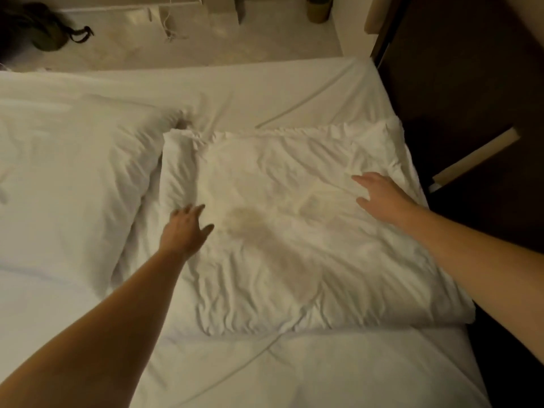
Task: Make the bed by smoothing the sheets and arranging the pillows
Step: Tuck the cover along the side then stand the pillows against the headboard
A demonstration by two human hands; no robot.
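Sheet (323,372): 6 o'clock, long creases, not yet smoothed.
Left hand (185,228): at the pillow's 8 o'clock edge, fingers spread, gripping nothing.
Right hand (379,195): 3 o'clock side, fingers straight, flat on the pillow.
Pillow (279,231): centre, rumpled, lying askew.
Second pillow (67,172): 9 o'clock, just beside the first.
Progress: early, I judge; both pillows need squaring toward 12 o'clock, where the sheet is creased too.

A bed (323,92) covered in a creased white sheet (294,375) carries two white pillows lying just beside each other, a rumpled pillow (294,231) toward the right edge and a fuller pillow (67,178) at the left.
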